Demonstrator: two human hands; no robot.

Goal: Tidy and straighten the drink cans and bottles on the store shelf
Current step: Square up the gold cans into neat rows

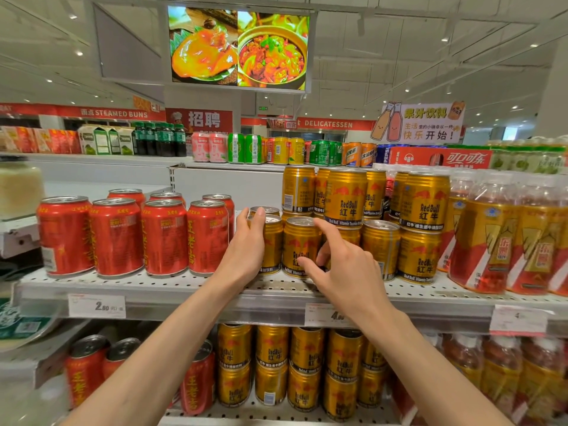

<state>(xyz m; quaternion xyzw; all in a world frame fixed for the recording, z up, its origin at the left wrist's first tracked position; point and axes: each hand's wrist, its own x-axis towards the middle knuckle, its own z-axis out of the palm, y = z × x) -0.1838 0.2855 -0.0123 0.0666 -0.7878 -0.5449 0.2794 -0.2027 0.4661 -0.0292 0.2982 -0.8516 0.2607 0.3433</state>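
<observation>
Both arms reach up to the middle shelf (190, 289), where gold cans stand in a block between red cans (164, 238) on the left and bottles (491, 238) on the right. The left hand (247, 245) wraps the leftmost front gold can (272, 244) from its left side — fingers curled over the rim, thumb hidden behind the hand. The right hand (341, 269) is at the next gold can (299, 245), thumb pressed against its lower label and the index finger stretched loose over its top; the other fingers curl in beside the can, and I cannot tell whether they really grip it. More gold cans are stacked two high just behind and to the right (345, 198). Price tags (96, 305) hang on the shelf edge. Below, another shelf holds stacked gold cans (272, 364) and tilted red ones (196, 382) — overhead hangs a screen (238, 46) showing food.
</observation>
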